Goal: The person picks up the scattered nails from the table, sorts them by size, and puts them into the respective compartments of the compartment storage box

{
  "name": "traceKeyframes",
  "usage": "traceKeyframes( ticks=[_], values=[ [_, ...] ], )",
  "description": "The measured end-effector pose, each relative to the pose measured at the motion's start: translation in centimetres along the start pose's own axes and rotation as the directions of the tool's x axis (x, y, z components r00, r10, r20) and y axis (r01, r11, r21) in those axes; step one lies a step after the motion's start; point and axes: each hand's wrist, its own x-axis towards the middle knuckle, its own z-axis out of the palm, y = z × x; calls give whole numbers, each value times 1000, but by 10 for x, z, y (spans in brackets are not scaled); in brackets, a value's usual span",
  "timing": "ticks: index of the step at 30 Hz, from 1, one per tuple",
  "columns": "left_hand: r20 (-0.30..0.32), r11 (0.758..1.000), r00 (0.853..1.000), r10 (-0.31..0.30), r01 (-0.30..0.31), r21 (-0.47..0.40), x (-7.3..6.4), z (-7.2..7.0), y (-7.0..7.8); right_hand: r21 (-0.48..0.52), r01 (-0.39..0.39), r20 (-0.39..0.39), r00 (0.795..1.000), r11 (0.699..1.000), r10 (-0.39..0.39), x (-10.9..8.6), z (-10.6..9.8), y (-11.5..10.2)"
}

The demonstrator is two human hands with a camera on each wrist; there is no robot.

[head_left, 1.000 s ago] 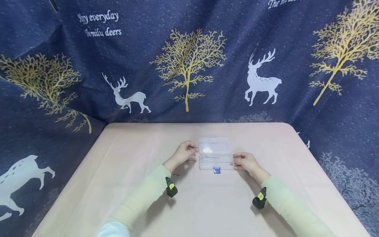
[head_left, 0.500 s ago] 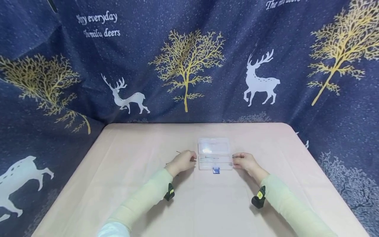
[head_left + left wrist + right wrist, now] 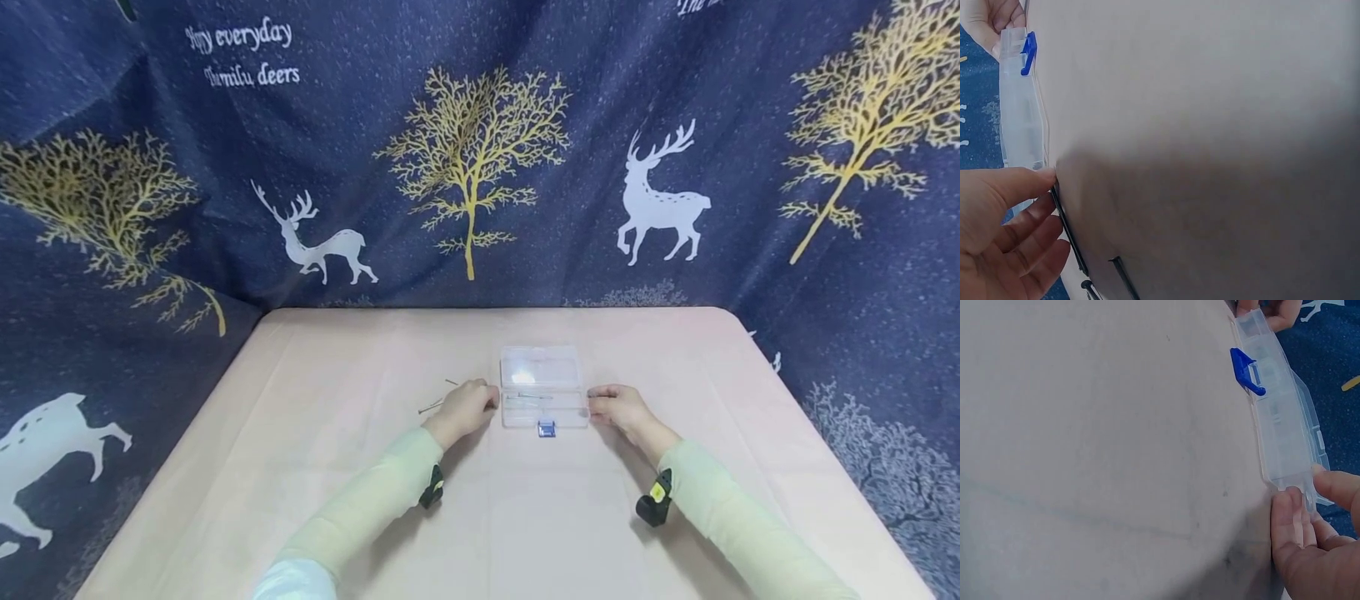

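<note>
A clear plastic storage box (image 3: 540,367) lies with its lid folded back on the table, its blue latch (image 3: 547,429) toward me. Thin nails (image 3: 532,397) rest in its middle part. My left hand (image 3: 467,406) is at the box's left end; in the left wrist view its thumb and index finger pinch one end of a long dark nail (image 3: 1069,231). My right hand (image 3: 622,410) holds the box's right end, thumb on the upper edge and fingers against the side (image 3: 1294,519).
Two loose nails lie left of my left hand, one nail (image 3: 431,407) nearer and another nail (image 3: 451,382) farther back. The pink-covered table (image 3: 360,358) ends at a dark blue curtain (image 3: 555,250) with deer and trees.
My left hand has turned over and come slightly lower beside the box, its fingers now closed together. Loose nails behind it have come into sight. The right hand stays at the box.
</note>
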Motion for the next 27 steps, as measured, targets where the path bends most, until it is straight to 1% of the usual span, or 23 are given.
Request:
traceKeyframes(
  ticks=[3, 7, 10, 14, 23, 27],
  values=[
    [-10, 1000, 1000, 0, 0, 5, 1, 0, 0, 17, 0, 0, 1000, 1000, 0, 2, 0, 1],
    [-4, 1000, 1000, -5, 5, 8, 2, 0, -1, 27, -16, 5, 1000, 1000, 16, 4, 0, 1],
    [2, 1000, 1000, 8, -8, 26, 3, -1, -2, 21, -27, 10, 1000, 999, 27, 3, 1, 0],
    [3, 998, 999, 40, -40, 51, 5, -1, -3, 25, -34, 9, 999, 999, 34, 2, 0, -2],
    [29, 994, 998, 52, -54, 90, 4, -4, -2, 54, -16, -16, 1000, 998, 17, 2, 2, -1],
    [30, 994, 997, 68, -70, 84, 2, -7, -2, 64, -21, -23, 999, 998, 23, 3, 3, 1]
  ],
)
